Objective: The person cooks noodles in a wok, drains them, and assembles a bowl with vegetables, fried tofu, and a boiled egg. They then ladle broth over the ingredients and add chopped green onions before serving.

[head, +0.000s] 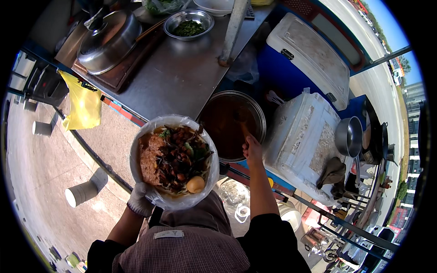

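My left hand point(140, 200), in a pale knitted glove, holds a plastic-lined bowl point(135, 160) from below at its lower left. Noodles, brown minced or patty-like food point(149, 153), dark chopped topping, greens and a brown egg point(195, 184) fill it. Bare, my right hand point(252, 148) grips the handle of a wooden ladle or spoon point(243, 128) over the near right side of a large metal pot point(263, 116). The utensil's head sits in dark brown liquid point(222, 119) and is hard to make out. The bowl is left of the pot, near the steel counter's corner.
On the steel counter point(177, 71) stand a metal bowl point(167, 27) of chopped greens and a domed lid point(116, 51) on a wooden board. A metal post point(232, 34) rises near its edge. Right of the pot are a foam box point(297, 136), a saucepan point(348, 136) and a blue-and-white cooler point(307, 51).
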The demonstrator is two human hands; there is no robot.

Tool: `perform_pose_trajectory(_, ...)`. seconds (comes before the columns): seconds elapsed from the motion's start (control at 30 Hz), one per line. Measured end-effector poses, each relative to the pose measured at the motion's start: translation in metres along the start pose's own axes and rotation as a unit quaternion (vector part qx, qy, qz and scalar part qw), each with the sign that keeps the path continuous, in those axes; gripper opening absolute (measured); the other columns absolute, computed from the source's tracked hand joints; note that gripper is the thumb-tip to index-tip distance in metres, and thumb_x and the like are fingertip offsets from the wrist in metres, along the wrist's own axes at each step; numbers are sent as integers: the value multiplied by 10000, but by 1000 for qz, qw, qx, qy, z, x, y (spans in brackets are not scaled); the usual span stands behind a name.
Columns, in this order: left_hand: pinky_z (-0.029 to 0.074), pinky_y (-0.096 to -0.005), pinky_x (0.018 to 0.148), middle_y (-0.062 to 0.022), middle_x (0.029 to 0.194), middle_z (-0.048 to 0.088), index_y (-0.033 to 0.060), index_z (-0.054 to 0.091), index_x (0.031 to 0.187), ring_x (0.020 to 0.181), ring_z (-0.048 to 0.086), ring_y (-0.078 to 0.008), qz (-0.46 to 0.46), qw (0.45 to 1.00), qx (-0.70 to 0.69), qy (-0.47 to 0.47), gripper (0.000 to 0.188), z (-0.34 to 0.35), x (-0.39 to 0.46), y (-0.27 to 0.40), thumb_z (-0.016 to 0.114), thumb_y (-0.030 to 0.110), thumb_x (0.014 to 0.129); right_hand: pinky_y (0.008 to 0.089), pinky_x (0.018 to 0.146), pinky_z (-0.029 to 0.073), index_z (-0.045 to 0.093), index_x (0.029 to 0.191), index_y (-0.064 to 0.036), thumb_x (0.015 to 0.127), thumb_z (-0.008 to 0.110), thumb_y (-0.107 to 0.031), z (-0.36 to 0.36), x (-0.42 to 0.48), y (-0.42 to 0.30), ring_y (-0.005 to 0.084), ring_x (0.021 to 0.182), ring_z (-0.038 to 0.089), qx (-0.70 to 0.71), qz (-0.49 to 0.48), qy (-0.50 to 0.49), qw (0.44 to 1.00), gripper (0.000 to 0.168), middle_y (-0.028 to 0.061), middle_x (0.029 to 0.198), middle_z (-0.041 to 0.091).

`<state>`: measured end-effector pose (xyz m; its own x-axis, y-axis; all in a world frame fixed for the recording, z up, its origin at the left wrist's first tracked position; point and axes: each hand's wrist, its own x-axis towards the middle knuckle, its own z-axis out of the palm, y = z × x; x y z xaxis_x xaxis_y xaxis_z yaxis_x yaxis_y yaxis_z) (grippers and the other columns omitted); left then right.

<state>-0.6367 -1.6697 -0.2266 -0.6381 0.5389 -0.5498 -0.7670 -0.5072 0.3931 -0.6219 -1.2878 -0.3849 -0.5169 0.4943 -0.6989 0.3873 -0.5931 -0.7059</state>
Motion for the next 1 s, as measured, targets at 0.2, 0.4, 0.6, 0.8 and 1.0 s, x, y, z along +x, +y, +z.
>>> perform_pose_trajectory(0.2,433,-446,1035,-142,1387,472,7,283,1440,1225,504,-311,1,998,63,-3,1083,13,9,-5,854,424,620,189,403,270,554,1304,-85,943,559,-196,-13,-45,-18,58,493,408,22,-40,-39,998,378,-1,651,489)
perform_pose_trajectory(0.4,441,-438,1030,-160,1398,459,-15,287,1429,1243,499,-297,-10,995,63,-72,1026,37,10,-7,830,408,669,193,411,272,530,1319,-31,948,546,-177,-19,-143,-85,63,492,415,-51,-86,-94,991,398,6,644,483)
perform_pose_trajectory(0.6,467,-438,1007,-179,1389,459,-34,267,1424,1223,519,-294,-19,991,23,-128,973,40,22,-17,802,380,723,190,409,263,507,1336,-11,963,530,-173,-25,-244,-153,59,471,408,-127,-123,-119,977,407,13,645,492)
perform_pose_trajectory(0.8,472,-448,1001,-176,1389,458,-29,249,1430,1224,518,-295,-30,989,22,-141,963,48,25,-16,791,369,741,195,408,268,477,1360,-7,974,506,-157,-16,-317,-175,49,472,410,-217,-129,-121,960,415,2,655,503)
perform_pose_trajectory(1.0,467,-458,1003,-174,1375,470,-39,257,1421,1223,517,-303,-28,987,24,-155,927,53,29,-13,772,360,761,211,502,395,442,1394,-26,973,510,-116,-11,-344,-145,53,515,462,-317,-207,-140,915,436,9,663,524)
